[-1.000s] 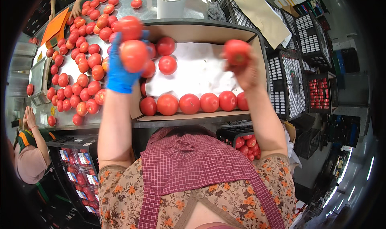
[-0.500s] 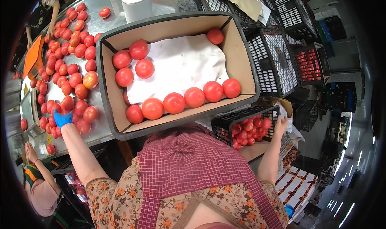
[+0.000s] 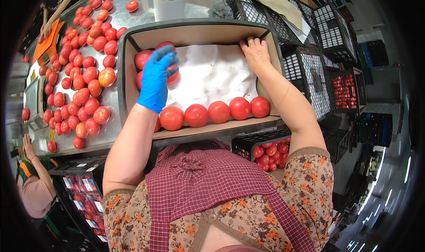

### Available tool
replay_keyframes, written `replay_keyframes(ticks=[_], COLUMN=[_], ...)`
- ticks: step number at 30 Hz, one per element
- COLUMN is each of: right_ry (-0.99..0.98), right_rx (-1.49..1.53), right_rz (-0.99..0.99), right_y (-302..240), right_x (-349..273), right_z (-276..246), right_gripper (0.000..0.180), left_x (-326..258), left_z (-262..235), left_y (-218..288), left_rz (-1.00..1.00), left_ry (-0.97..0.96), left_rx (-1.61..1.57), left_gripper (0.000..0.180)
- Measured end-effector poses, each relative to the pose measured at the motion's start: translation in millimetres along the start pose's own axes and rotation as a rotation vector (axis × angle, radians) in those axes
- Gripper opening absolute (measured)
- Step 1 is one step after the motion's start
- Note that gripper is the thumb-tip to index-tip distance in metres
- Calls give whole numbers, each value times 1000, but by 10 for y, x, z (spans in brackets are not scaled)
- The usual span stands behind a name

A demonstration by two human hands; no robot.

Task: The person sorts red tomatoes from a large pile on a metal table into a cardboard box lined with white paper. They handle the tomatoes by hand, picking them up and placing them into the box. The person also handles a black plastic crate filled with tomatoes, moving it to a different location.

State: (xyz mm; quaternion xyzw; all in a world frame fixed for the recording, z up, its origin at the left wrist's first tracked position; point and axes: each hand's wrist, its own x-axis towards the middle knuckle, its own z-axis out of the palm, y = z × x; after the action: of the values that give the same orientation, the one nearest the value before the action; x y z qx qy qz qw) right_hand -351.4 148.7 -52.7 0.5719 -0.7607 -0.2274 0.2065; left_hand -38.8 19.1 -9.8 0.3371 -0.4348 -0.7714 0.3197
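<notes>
The metal surface (image 3: 108, 134) carries the cardboard-lined box (image 3: 208, 34), whose near side lies toward the person, so a hard lean at six o'clock could shove it along. Inside, the white paper sheet (image 3: 212, 79) is wavy; a dragged finger could ruck it and set fruit rolling. The gloved left hand (image 3: 155, 77) is blurred at the box's ten o'clock, over tomatoes (image 3: 142, 59); its fingers are part curled, and I cannot tell whether its grip holds one. Pressing there could bruise them. The bare right hand (image 3: 256, 55) reaches the one o'clock corner, red just showing by its fingertips; its grip's hold is hidden. A knock could break the near row (image 3: 196, 115) from seven to four o'clock, while loose tomatoes (image 3: 94, 88) at nine o'clock, outside, could roll if jolted.
</notes>
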Motion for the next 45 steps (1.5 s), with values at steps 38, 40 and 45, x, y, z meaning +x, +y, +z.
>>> replay_keyframes(ticks=[38,40,45], right_ry=[30,39,54], right_rx=[1366,1515,2100], right_rz=[304,274,60], right_y=[-1973,-1829,-1275], right_x=[892,780,463], right_z=[-954,-994,-932], right_gripper=[66,71,72], left_x=[331,365,284], left_z=[-222,-332,-261], left_y=[212,229,335], left_rz=[-265,-228,-172], left_ry=[-2,96,184], left_rx=[-761,-766,-634], left_gripper=[45,43,41])
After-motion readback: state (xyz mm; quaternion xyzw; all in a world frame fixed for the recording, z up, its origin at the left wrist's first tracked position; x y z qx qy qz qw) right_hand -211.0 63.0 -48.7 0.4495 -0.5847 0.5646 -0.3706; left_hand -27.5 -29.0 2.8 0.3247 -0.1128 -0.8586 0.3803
